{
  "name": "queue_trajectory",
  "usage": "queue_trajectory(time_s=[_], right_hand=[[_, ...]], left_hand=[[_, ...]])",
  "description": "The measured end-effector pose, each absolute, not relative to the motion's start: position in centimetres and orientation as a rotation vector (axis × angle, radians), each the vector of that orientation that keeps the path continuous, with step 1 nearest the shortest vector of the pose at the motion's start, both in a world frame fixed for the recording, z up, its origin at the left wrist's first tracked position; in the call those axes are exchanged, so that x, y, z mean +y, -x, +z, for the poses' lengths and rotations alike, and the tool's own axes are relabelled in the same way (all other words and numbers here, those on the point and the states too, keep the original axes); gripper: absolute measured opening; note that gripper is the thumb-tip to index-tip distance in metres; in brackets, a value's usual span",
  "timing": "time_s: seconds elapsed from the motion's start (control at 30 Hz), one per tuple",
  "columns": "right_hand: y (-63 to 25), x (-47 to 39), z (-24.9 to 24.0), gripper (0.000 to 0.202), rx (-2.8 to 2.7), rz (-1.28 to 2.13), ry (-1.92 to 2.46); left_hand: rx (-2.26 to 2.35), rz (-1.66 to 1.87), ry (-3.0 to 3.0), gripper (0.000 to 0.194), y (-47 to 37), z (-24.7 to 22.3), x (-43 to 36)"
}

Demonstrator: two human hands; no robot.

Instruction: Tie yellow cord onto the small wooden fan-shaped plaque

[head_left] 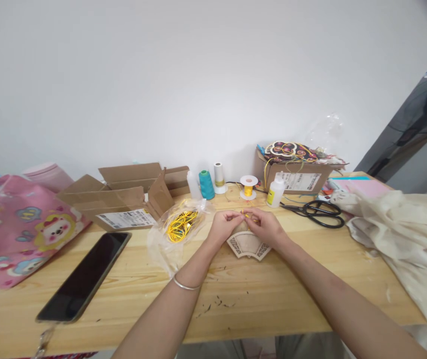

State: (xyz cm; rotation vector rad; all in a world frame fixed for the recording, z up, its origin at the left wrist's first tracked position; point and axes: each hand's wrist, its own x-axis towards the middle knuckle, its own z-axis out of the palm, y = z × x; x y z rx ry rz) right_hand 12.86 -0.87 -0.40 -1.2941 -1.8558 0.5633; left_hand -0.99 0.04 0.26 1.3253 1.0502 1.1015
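A fan-shaped wooden piece [248, 245] with cut-out patterns at both ends hangs or lies just below my two hands, near the middle of the view. My left hand [225, 225] and my right hand [263, 225] meet above it, fingertips close together. Both pinch a thin yellow cord [249, 217] at the top of the piece; much of the cord is hidden by the fingers. A clear plastic bag holding a bundle of yellow cord [181, 226] lies left of my left hand.
Behind my hands stand a yellow thread spool [248, 188], a teal cone [206, 184] and a glue bottle [275, 192]. Black scissors [321, 213] and cream cloth [415, 234] lie right; a phone [84, 276], open carton [123, 207] and pink bag [22, 229] are left.
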Motion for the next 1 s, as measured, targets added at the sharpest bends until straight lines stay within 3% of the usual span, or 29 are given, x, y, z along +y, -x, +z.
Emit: queue_trajectory(time_s=[0.33,1.0], right_hand=[[-12.99,-0.81,-0.01,0.016,-1.927,0.277,1.327],[-13.18,-1.04,0.57,0.016,-1.950,0.205,1.257]], left_hand=[[1.062,1.149,-1.318,0.011,0.99,0.19,0.16],[1.099,1.210,-1.226,0.017,1.08,0.37,0.21]])
